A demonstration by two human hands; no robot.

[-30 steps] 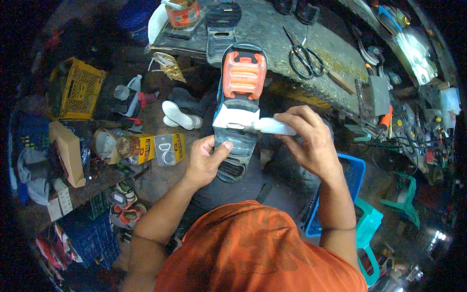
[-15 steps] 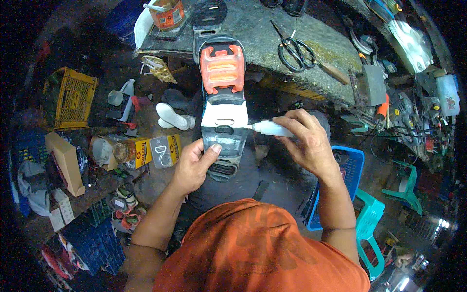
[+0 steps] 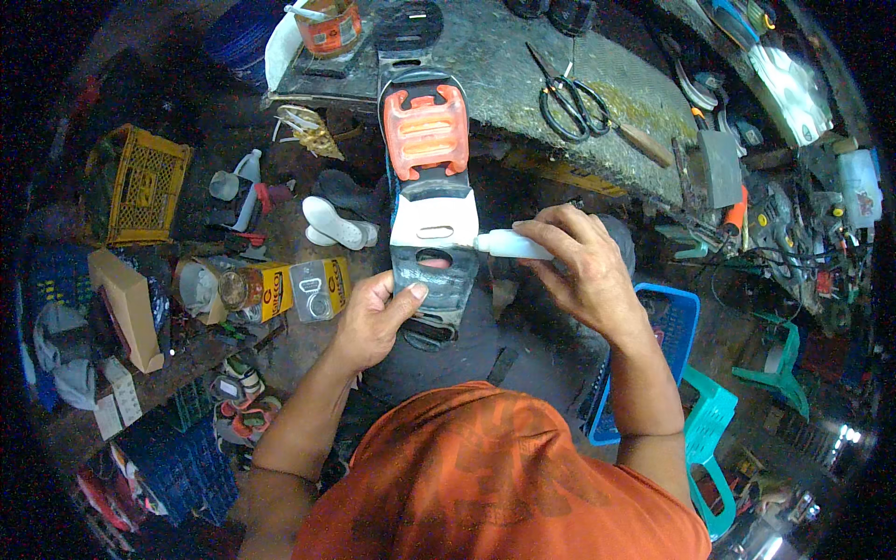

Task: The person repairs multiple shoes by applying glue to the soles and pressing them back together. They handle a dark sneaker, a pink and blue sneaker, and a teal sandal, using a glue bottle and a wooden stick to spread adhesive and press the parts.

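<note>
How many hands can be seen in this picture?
2. The left hand holds the sole near its lower end; the right hand holds a white bottle, tip at the sole's right edge. Dark areas may hide others.

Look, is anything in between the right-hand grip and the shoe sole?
Only the white bottle held in the right-hand grip: its tip is at the right edge of the shoe sole, by the white band. Nothing else visible stands between.
</note>
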